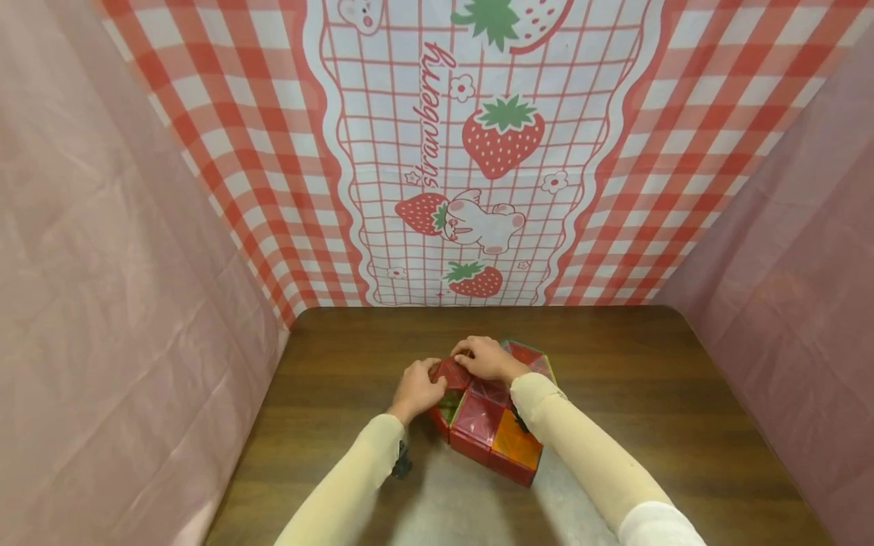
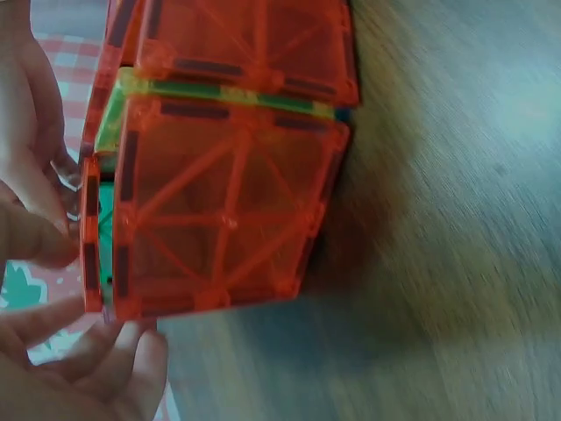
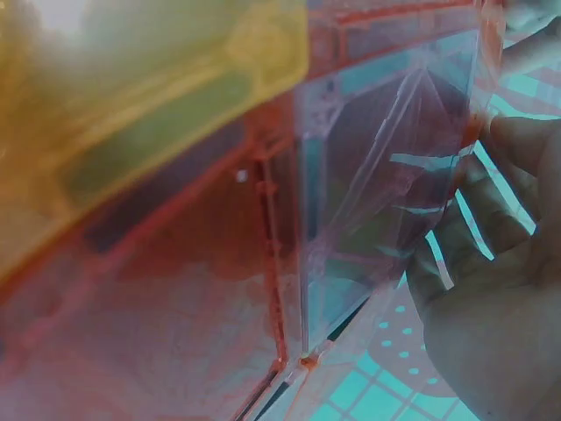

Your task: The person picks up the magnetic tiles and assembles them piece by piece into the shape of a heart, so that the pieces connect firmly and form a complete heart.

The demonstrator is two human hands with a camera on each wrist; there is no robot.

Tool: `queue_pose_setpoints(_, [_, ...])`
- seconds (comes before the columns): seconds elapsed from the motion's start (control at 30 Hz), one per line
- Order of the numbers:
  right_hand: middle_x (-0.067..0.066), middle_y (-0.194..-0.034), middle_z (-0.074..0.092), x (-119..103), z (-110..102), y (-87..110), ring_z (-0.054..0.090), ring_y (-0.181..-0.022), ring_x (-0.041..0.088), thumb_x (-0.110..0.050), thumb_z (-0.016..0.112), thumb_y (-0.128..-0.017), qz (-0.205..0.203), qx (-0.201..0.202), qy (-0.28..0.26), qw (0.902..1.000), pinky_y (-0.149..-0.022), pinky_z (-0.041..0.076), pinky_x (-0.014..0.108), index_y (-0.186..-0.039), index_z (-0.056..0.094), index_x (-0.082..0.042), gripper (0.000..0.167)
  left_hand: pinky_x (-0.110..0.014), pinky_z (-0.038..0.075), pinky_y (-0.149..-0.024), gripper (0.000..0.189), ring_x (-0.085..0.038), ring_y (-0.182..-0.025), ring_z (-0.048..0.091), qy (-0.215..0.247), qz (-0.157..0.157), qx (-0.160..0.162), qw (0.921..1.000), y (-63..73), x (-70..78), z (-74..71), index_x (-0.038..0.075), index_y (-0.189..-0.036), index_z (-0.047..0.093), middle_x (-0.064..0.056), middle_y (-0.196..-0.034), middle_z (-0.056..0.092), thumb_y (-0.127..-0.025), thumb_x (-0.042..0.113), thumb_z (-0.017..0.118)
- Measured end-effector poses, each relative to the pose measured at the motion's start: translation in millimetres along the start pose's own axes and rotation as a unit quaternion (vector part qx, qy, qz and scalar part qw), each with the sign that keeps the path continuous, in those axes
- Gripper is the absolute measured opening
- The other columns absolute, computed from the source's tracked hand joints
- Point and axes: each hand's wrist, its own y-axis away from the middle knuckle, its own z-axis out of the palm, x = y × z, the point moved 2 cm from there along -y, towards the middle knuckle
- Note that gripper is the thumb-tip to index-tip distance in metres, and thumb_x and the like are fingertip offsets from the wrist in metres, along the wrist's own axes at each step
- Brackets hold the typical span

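Observation:
A low box-like structure of translucent magnetic tiles [image 1: 478, 419] stands on the table, mostly red, with an orange tile [image 1: 517, 441] on its near right top. My left hand [image 1: 418, 390] pinches the left edge of a red magnetic tile [image 1: 452, 373] at the structure's far left corner. My right hand [image 1: 483, 359] grips the same tile's far edge with bent fingers. Just in front of that tile, a gap shows green inside. In the left wrist view, red side tiles [image 2: 228, 210] stand upright beside my left fingers [image 2: 114, 360]. The right wrist view shows my right hand [image 3: 500, 237] behind clear reddish panels.
More red and pink tiles with green edging [image 1: 526, 353] reach out behind my right wrist. The brown wood-grain table [image 1: 635, 394] meets a strawberry-print cloth [image 1: 501, 136] at the back. Pink cloth walls [image 1: 136, 265] rise on both sides.

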Motion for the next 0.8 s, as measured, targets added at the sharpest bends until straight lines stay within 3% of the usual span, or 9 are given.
queue_pose_setpoints(0.17, [0.010, -0.120, 0.069, -6.9, -4.2, 6.7, 0.064, -0.112, 0.031, -0.020, 0.062, -0.101, -0.013, 0.008, 0.015, 0.9998, -0.099, 0.051, 0.051, -0.123, 0.070, -0.012, 0.025, -0.045, 0.054, -0.085, 0.041, -0.026, -0.094, 0.062, 0.004, 0.028, -0.020, 0.9994, 6.1, -5.4, -6.3, 0.005, -0.129, 0.065, -0.015, -0.107, 0.065, -0.089, 0.014, 0.065])
queue_pose_setpoints(0.33, [0.009, -0.118, 0.068, -8.4, -4.4, 8.0, 0.065, -0.109, 0.029, -0.019, 0.064, -0.100, -0.011, 0.018, 0.028, 0.9994, -0.097, 0.053, 0.050, -0.124, 0.069, -0.012, 0.026, -0.049, 0.054, -0.086, 0.049, -0.032, -0.100, 0.063, -0.035, 0.049, -0.043, 0.9973, 12.6, -1.7, -9.6, 0.010, -0.135, 0.059, -0.016, -0.117, 0.062, -0.088, 0.016, 0.069])
queue_pose_setpoints(0.53, [0.011, -0.122, 0.067, -6.6, -1.3, 10.8, 0.064, -0.113, 0.032, -0.020, 0.065, -0.099, -0.003, 0.003, 0.028, 0.9996, -0.100, 0.052, 0.050, -0.128, 0.068, -0.010, 0.031, -0.048, 0.056, -0.086, 0.051, -0.032, -0.098, 0.066, -0.094, 0.071, -0.040, 0.9923, 11.9, -1.1, -4.4, 0.005, -0.136, 0.059, -0.017, -0.115, 0.062, -0.087, 0.012, 0.072])
queue_pose_setpoints(0.67, [0.012, -0.126, 0.066, -5.9, -0.9, 13.7, 0.063, -0.116, 0.032, -0.017, 0.064, -0.098, -0.002, -0.013, 0.021, 0.9997, -0.100, 0.051, 0.050, -0.132, 0.066, -0.009, 0.035, -0.046, 0.059, -0.082, 0.049, -0.031, -0.096, 0.068, -0.159, 0.099, -0.023, 0.9819, 9.3, 0.2, 1.9, 0.005, -0.132, 0.063, -0.015, -0.112, 0.064, -0.086, 0.017, 0.077])
queue_pose_setpoints(0.8, [0.013, -0.133, 0.062, -5.7, -2.4, 16.6, 0.061, -0.116, 0.032, -0.012, 0.064, -0.091, 0.002, -0.036, 0.022, 0.9991, -0.097, 0.051, 0.049, -0.138, 0.062, -0.011, 0.047, -0.045, 0.060, -0.072, 0.040, -0.030, -0.089, 0.069, -0.234, 0.134, 0.009, 0.9628, 7.1, 5.5, 6.4, 0.005, -0.118, 0.069, -0.013, -0.102, 0.066, -0.084, 0.021, 0.081])
